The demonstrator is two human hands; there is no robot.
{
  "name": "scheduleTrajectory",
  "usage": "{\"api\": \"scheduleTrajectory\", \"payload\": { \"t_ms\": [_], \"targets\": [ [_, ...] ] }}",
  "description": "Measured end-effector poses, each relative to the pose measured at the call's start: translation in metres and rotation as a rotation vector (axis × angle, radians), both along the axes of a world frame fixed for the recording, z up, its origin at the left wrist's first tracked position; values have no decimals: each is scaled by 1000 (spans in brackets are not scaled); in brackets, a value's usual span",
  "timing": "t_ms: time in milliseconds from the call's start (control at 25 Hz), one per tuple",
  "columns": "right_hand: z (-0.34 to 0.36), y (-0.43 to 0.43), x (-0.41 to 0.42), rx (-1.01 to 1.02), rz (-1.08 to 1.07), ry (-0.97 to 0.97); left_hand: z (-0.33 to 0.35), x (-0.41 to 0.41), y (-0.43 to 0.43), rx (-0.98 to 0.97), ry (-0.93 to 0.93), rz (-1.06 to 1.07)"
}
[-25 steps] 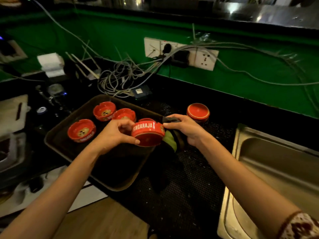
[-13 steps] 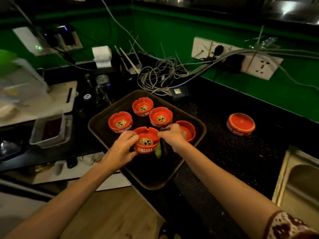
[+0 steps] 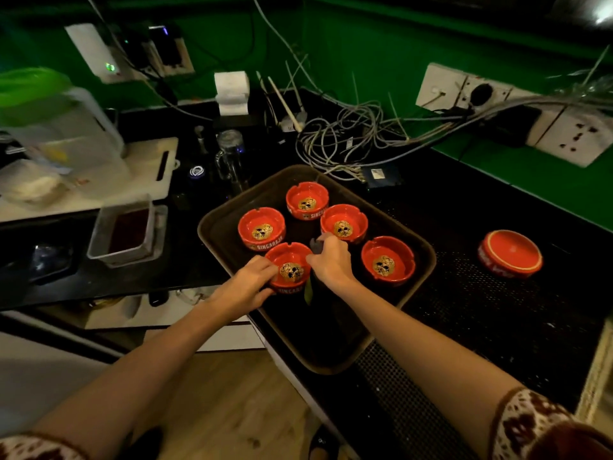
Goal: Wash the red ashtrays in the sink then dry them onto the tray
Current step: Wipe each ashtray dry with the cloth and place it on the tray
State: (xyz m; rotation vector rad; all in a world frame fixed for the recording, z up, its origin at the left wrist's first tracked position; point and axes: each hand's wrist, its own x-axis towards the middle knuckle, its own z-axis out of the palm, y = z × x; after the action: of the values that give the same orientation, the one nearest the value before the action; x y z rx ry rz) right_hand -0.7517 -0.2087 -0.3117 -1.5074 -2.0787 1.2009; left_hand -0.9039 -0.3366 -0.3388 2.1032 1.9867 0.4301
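The front ashtray (image 3: 292,270) is gripped on the tray (image 3: 335,340) by the left hand (image 3: 247,287); a dark cloth (image 3: 314,245) is clutched in the right hand (image 3: 333,265). Release is best made once it is seated flat.

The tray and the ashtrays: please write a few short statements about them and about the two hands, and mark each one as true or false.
1. The tray holds five red ashtrays, all with the opening up. True.
2. The left hand grips the nearest ashtray at its rim. True.
3. One ashtray lies in the sink. False: the sixth ashtray lies upside down on the black mat, to the right of the tray.
4. The right hand is empty. False: it holds a dark cloth beside the nearest ashtray.
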Motion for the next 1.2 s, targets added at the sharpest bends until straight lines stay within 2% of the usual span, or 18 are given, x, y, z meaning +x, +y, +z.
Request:
{"api": "scheduleTrajectory", "payload": {
  "t_ms": [280, 400, 600, 680, 880, 1040, 1200],
  "targets": [
    [-9, 3, -9, 33, -1, -33, -1, 2, 12, -71, 73, 62],
    [-5, 8, -7, -25, 4, -30, 2, 1, 20, -138, 115, 104],
    [9, 14, 22, -96, 40, 86, 23, 12, 33, -291, 234, 140],
    [19, 15, 44, -43, 34, 136, 41, 41, 43, -237, 300, 148],
    [38, 27, 123, 60, -119, 208, 70, 137, 105, -25, 67, 54],
    [43, 53, 218, 141, -364, 207, 74, 221, 171, -23, -37, -130],
    [38, 74, 298, 180, -631, 112, 63, 297, 220, -40, -82, -230]
  ]
}}
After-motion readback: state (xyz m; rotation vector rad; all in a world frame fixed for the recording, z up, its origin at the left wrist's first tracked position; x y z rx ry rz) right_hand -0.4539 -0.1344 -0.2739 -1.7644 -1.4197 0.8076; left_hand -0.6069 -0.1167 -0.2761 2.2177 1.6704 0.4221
